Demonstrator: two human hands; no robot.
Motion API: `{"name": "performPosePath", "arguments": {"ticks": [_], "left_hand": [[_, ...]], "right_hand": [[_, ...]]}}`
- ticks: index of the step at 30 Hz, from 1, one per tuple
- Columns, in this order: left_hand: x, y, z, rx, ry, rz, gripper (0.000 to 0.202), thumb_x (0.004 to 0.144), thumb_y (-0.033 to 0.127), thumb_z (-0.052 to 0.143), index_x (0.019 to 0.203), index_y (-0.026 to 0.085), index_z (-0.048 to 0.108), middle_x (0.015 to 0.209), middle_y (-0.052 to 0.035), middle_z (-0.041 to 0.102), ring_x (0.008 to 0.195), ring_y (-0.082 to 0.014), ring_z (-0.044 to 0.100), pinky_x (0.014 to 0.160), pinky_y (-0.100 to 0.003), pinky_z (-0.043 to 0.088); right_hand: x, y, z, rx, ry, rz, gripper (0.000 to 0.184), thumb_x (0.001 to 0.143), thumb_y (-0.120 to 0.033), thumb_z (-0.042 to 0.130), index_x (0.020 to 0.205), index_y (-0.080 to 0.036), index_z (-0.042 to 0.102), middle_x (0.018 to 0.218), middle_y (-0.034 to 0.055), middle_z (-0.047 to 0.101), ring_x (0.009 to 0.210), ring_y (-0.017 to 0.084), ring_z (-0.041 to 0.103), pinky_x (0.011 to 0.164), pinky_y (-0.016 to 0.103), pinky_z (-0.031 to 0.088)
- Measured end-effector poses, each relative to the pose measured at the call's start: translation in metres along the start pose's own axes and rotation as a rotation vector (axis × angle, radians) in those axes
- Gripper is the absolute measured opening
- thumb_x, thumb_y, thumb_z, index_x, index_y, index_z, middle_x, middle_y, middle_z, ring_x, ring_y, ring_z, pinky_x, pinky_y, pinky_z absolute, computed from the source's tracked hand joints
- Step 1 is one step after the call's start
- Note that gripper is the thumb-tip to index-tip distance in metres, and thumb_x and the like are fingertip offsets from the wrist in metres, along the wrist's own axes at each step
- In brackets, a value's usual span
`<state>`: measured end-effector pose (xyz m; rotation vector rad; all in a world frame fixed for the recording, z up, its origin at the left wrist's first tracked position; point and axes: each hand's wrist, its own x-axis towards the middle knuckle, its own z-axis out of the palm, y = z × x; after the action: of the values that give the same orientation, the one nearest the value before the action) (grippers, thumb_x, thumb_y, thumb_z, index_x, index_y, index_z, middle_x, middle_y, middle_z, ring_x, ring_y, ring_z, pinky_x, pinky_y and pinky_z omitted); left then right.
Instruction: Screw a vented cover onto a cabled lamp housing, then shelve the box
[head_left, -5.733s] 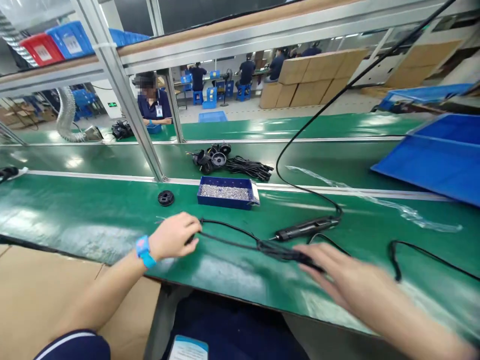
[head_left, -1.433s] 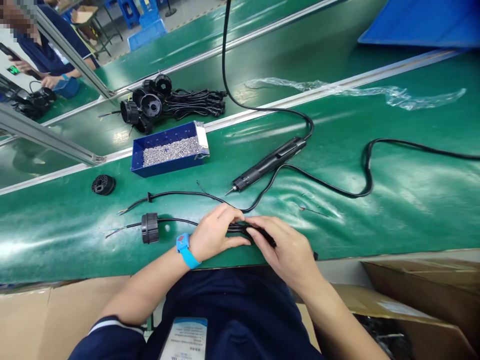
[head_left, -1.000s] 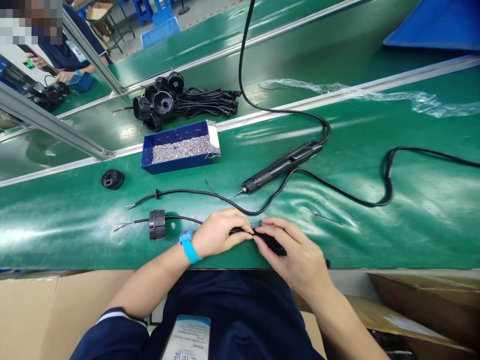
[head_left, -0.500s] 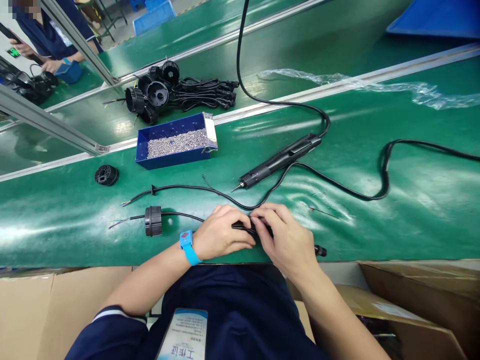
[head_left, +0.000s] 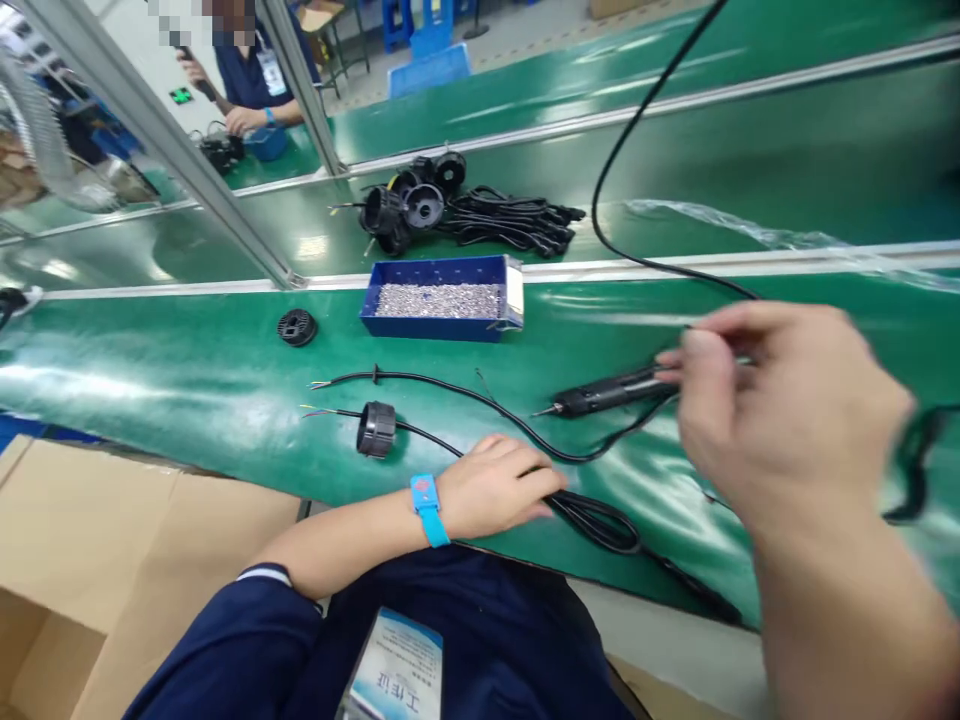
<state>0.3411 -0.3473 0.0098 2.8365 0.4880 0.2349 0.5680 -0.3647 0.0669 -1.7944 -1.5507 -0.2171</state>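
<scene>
Nearer the person than the blue tray point(head_left: 431, 329), the left hand point(head_left: 499, 490) clasped a coiled black cable point(head_left: 600, 520), seemingly keeping loops together; rightward of the tray, the right hand's point(head_left: 787, 410) grip was unclear.

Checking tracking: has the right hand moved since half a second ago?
Yes: relative to the bin, the right hand has shifted right and slightly up in view.

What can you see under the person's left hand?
A black cable passes under the left hand, running to the black cup on one side and looped on the other. The covered stretch cannot be seen.
</scene>
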Motion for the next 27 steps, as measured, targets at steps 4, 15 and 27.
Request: {"name": "performPosePath", "arguments": {"ticks": [4, 15, 27], "left_hand": [[-0.032, -0.008, -0.038, 0.265, 0.116, -0.081, 0.041, 0.096, 0.049, 0.058, 0.124, 0.020, 0.060, 0.125, -0.0099, 0.067, 0.129, -0.0289, 0.053, 0.114, -0.052, 0.037], [-0.115, -0.070, -0.084, 0.225, 0.103, -0.570, 0.035, 0.093, 0.013, 0.054, 0.128, 0.018, 0.057, 0.125, -0.0094, 0.065, 0.121, -0.0236, 0.059, 0.106, -0.042, 0.051], [-0.119, -0.079, -0.089, 0.048, 0.117, -0.619, 0.108, 0.056, 0.050, 0.094, 0.145, 0.018, 0.040, 0.130, -0.0141, 0.056, 0.117, -0.0315, 0.056, 0.106, -0.051, 0.047]], "right_hand": [[0.029, -0.012, 0.034, -0.116, -0.046, -0.326, 0.043, 0.106, -0.046, 0.029, 0.119, -0.017, 0.058, 0.102, 0.0135, 0.067, 0.094, 0.027, 0.064, 0.066, 0.035, 0.044], [-0.094, -0.010, 0.016, -0.027, -0.169, -0.649, 0.039, 0.104, -0.047, 0.035, 0.096, -0.020, 0.062, 0.083, 0.0050, 0.065, 0.070, 0.021, 0.060, 0.066, 0.038, 0.042], [-0.006, -0.141, 0.161, 0.104, -0.454, -0.450, 0.020, 0.089, -0.006, 0.059, 0.107, -0.011, 0.067, 0.098, 0.0120, 0.066, 0.096, 0.026, 0.062, 0.080, 0.036, 0.049]]}}
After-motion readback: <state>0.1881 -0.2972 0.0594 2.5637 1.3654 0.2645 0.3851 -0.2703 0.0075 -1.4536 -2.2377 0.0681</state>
